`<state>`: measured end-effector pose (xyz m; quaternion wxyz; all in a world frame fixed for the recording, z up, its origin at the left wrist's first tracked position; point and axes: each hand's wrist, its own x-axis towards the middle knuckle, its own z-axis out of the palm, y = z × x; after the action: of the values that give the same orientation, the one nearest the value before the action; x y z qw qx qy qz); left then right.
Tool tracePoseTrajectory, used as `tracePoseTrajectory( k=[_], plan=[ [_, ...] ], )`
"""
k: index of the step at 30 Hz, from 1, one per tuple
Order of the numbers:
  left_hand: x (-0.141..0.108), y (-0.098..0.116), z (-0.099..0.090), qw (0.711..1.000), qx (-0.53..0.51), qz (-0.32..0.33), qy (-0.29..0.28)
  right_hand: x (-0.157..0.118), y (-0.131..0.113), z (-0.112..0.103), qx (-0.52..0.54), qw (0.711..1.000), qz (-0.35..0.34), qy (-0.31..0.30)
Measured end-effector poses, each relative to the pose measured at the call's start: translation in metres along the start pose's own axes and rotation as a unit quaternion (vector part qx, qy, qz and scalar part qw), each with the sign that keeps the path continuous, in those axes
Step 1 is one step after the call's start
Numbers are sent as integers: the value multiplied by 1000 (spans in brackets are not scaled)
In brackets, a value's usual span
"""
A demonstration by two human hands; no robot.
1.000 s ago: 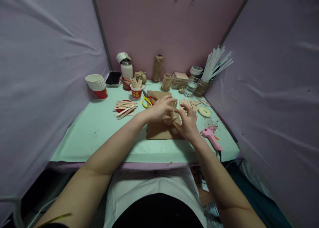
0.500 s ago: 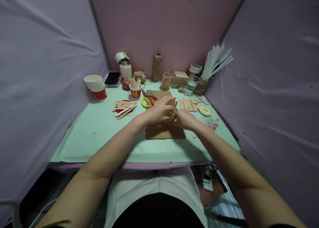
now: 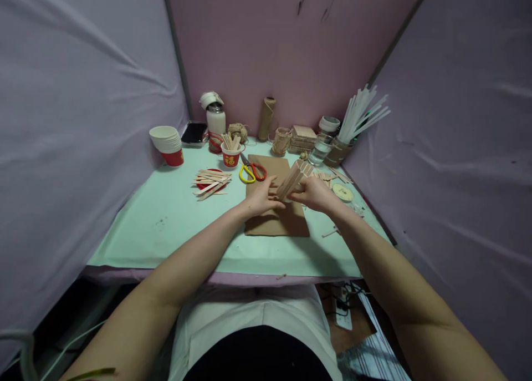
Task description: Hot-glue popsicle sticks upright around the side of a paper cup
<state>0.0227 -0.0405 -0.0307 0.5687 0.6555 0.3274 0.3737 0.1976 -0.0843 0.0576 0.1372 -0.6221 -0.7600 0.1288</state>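
A stick holder (image 3: 294, 178), made of wooden craft sticks joined side by side around a hollow, leans to the right above the cardboard sheet (image 3: 277, 225). My right hand (image 3: 313, 194) is closed around its right side and lower part. At its lower left end is my left hand (image 3: 261, 198), thumb and fingers apart; whether they touch the sticks I cannot tell. Scissors (image 3: 252, 173) with one yellow and one red handle lie behind my left hand. Loose craft sticks (image 3: 325, 177) are partly hidden behind my right hand.
At left, craft sticks lie across a red dish (image 3: 199, 186), near stacked paper cups (image 3: 168, 145) and a red cup of sticks (image 3: 231, 158). At the back stand a bottle (image 3: 216, 120), a twine spool (image 3: 266, 119), a water glass (image 3: 320, 151) and white straws (image 3: 359, 115).
The stick holder has been tilted up and now shows its hollow end. My left hand has moved off its top to its lower left; my right hand has come up along its right side.
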Motion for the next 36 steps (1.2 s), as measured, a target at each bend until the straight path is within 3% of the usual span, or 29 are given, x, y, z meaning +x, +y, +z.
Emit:
tracePoseTrajectory(
  k=[3,6,21,36],
  plan=[
    [4,0,1,995,-92,16,-45,-2,-3,-7,58,998,18,-10],
    [6,2,-2,991,-114,25,-70,-4,-5,-11,98,995,21,-26],
    [7,-1,2,991,-128,3,-27,0,-2,-11,76,996,16,-31],
    [4,-8,7,990,-139,17,-21,-4,1,-2,25,999,13,25]
  ],
)
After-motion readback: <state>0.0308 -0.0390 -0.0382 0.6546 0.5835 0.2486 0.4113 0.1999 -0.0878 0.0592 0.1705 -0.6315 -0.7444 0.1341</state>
